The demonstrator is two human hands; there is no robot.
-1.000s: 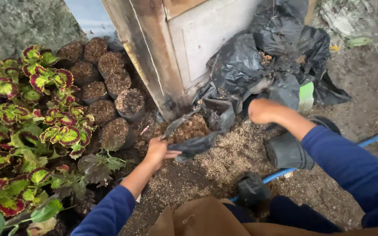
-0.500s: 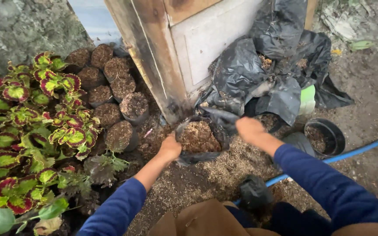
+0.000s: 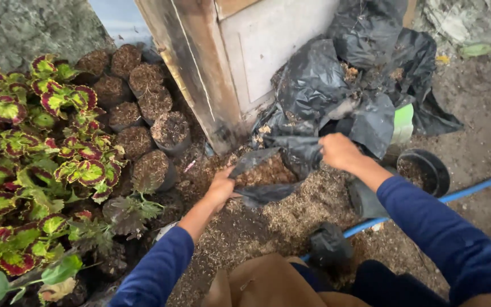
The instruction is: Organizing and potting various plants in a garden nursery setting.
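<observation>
A small black plastic grow bag point(image 3: 268, 193) half full of brown soil mix lies open on the ground in the middle. My left hand point(image 3: 221, 187) grips its left rim. My right hand point(image 3: 339, 150) pinches the right rim and pulls the mouth wide. Both arms wear blue sleeves. The bag rests on a heap of loose husk and soil point(image 3: 308, 207).
Several soil-filled black bags point(image 3: 153, 169) stand at the left beside red-green coleus plants point(image 3: 41, 165). A wooden post point(image 3: 200, 74) rises behind. Crumpled black plastic sacks point(image 3: 342, 79), an empty black pot point(image 3: 424, 170) and a blue hose point(image 3: 473, 187) lie at the right.
Both hands have come together from apart onto the small bag. Its mouth is now stretched wider and lifted slightly toward me.
</observation>
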